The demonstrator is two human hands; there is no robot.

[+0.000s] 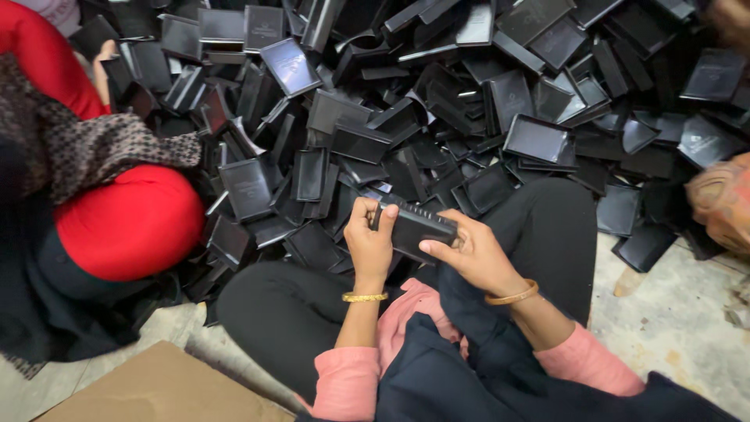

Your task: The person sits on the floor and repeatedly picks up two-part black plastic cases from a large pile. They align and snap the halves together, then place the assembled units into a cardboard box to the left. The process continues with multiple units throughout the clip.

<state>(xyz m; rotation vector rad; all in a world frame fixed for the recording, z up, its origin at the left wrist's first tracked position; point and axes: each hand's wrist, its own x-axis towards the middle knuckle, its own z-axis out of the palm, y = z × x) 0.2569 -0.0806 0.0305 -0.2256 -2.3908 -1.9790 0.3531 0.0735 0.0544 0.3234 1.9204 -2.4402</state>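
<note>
A black rectangular box part is held over my lap by both hands. My left hand grips its left end, thumb on top. My right hand holds its right side from below, fingers curled around the edge. Both wrists wear gold bangles, and my sleeves are pink. Just beyond my hands a large heap of black box lids and trays covers the floor.
A person in red clothing with a patterned scarf sits at the left, close to the heap. A piece of brown cardboard lies at the bottom left. Bare concrete floor shows at the right. An orange-patterned cloth is at the right edge.
</note>
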